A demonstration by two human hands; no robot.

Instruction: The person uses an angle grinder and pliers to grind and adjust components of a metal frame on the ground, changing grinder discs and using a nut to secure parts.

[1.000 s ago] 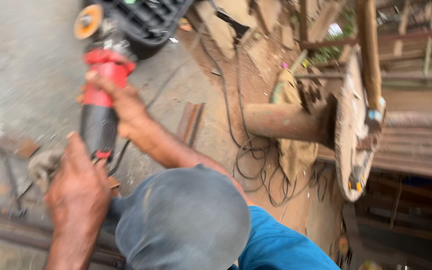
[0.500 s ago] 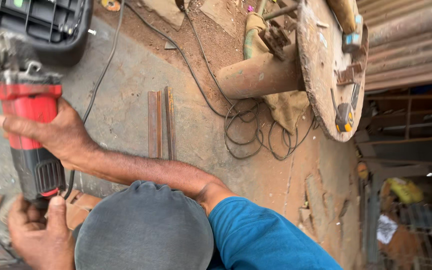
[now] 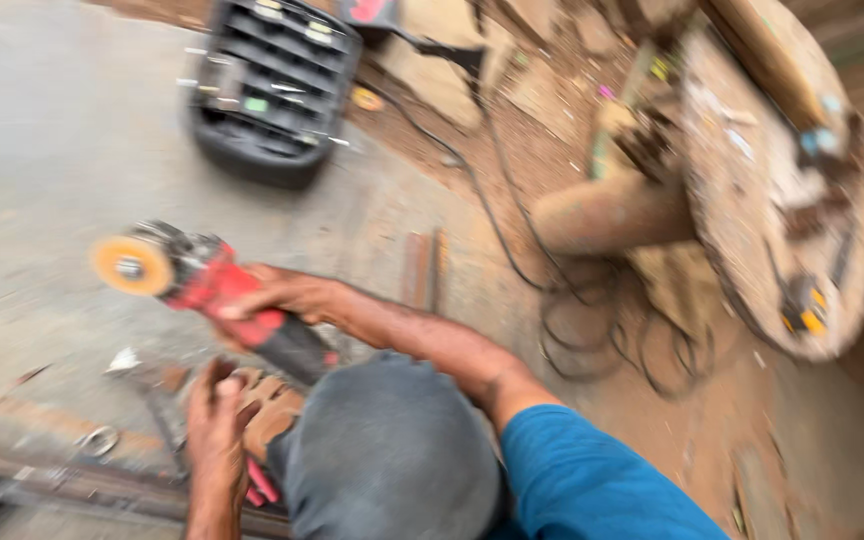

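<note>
Red plastic and dark grey housing make up the angle grinder (image 3: 237,300), which is held just above the concrete floor (image 3: 52,150). Its long axis runs on a slant, with the orange disc (image 3: 132,265) at the upper-left end and the dark tail pointing down and right toward a rounded grey shape (image 3: 387,450). That shape is probably the person's own knee, though the blur makes it hard to be sure.

The right hand (image 3: 287,293), reaching out from a blue sleeve (image 3: 592,480), has its fingers closed around the red middle of the grinder, with the disc beyond the knuckles to the left. This hand alone carries the tool.

The left hand (image 3: 214,425) is lower, just below the grinder's tail and clear of it. Its fingers are curled against a brown work glove (image 3: 267,410), and something pink-red shows beneath (image 3: 260,488). I cannot tell whether they grip the glove or only rest on it.

Near the left hand on the floor are a small metal ring (image 3: 100,440) and a dark steel frame (image 3: 62,490) along the bottom edge. Two flat rusty bars (image 3: 424,270) lie just past the right forearm.

Well apart at the top is an open black tool case (image 3: 272,90). A black cable (image 3: 512,240) loops from there toward a round, rusty bench (image 3: 752,290) on a thick pipe leg (image 3: 612,215).
</note>
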